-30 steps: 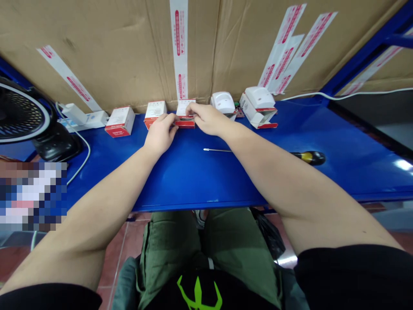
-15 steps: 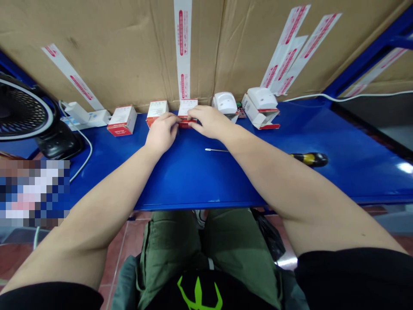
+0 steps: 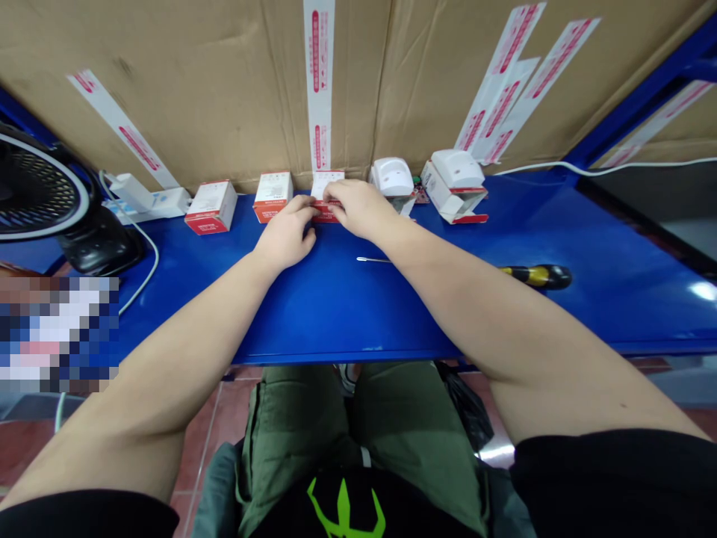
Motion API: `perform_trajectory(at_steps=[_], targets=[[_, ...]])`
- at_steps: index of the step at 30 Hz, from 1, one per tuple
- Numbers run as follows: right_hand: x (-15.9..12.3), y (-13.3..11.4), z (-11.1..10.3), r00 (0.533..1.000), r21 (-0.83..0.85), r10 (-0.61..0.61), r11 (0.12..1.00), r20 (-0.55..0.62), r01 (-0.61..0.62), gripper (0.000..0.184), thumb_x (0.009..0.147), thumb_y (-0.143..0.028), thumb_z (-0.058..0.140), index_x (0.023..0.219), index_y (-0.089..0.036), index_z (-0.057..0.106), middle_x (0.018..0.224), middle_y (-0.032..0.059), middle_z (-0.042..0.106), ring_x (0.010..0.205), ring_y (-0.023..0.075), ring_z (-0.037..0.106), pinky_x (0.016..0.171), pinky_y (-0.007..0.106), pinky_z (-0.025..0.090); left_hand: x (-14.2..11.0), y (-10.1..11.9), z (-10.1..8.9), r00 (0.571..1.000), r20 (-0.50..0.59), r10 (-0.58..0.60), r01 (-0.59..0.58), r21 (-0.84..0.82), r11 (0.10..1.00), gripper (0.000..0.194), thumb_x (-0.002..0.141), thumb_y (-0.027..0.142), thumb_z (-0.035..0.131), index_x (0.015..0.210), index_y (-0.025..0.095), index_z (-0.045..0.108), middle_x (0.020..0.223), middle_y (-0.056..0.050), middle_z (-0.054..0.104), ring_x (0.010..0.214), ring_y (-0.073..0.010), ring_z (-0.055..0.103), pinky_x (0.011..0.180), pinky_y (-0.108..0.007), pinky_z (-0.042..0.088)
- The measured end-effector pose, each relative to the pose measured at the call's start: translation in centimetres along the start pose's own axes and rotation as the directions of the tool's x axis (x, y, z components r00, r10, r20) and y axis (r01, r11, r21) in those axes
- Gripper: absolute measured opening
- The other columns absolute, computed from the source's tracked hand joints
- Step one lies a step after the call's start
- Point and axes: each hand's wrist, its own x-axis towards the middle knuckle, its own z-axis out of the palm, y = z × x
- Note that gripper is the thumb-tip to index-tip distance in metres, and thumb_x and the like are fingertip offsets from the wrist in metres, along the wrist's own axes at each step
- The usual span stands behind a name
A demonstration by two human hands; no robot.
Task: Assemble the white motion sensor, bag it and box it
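A small red-and-white cardboard box (image 3: 328,214) stands at the back of the blue table, between my hands. My left hand (image 3: 287,233) has its curled fingertips at the left of the box's red front, the thumb lower and apart. From the right, my right hand (image 3: 358,209) grips the same front edge with bent fingers, covering part of the box. Left of it are a second closed box (image 3: 272,196) and a third (image 3: 211,208). To the right, white domed plastic devices (image 3: 393,178) rest on two open boxes (image 3: 442,196).
A screwdriver (image 3: 538,276) lies across the blue table (image 3: 347,314), partly under my right forearm. A black fan (image 3: 39,187) and a white power strip (image 3: 168,205) stand at the left. Behind is a taped cardboard wall (image 3: 224,90); a white cable (image 3: 541,167) runs along the right.
The middle box's front flap now lies against its face, showing more red. My left fingers have shifted slightly right and the left thumb has moved away from the box.
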Motion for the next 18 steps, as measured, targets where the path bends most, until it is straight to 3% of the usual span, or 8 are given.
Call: perform_trajectory(at_steps=[8, 18], targets=[[0.0, 0.5, -0.1, 1.0, 0.017, -0.009, 1.0, 0.028, 0.008, 0.03, 0.097, -0.008, 0.053, 0.116, -0.016, 0.076, 0.127, 0.0192, 0.08, 0.115, 0.0367, 0.072, 0.098, 0.047, 0.052, -0.3, 0.2, -0.1, 0.999, 0.036, 0.038, -0.038, -0.008, 0.999, 0.054, 0.094, 0.011, 0.061, 0.147, 0.01, 0.072, 0.163, -0.02, 0.063, 0.155, -0.0374, 0.062, 0.136, -0.057, 0.051], [-0.4, 1.4, 0.6, 1.0, 0.035, 0.025, 0.999, 0.001, -0.025, 0.036, 0.098, -0.008, 0.049, 0.121, -0.018, 0.074, 0.131, 0.0152, 0.079, 0.116, 0.033, 0.072, 0.098, 0.042, 0.055, -0.4, -0.7, 0.2, 0.995, 0.079, 0.053, -0.049, -0.058, 0.997, 0.057, 0.095, 0.013, 0.061, 0.152, 0.012, 0.067, 0.175, -0.021, 0.051, 0.163, -0.0371, 0.055, 0.14, -0.058, 0.045]])
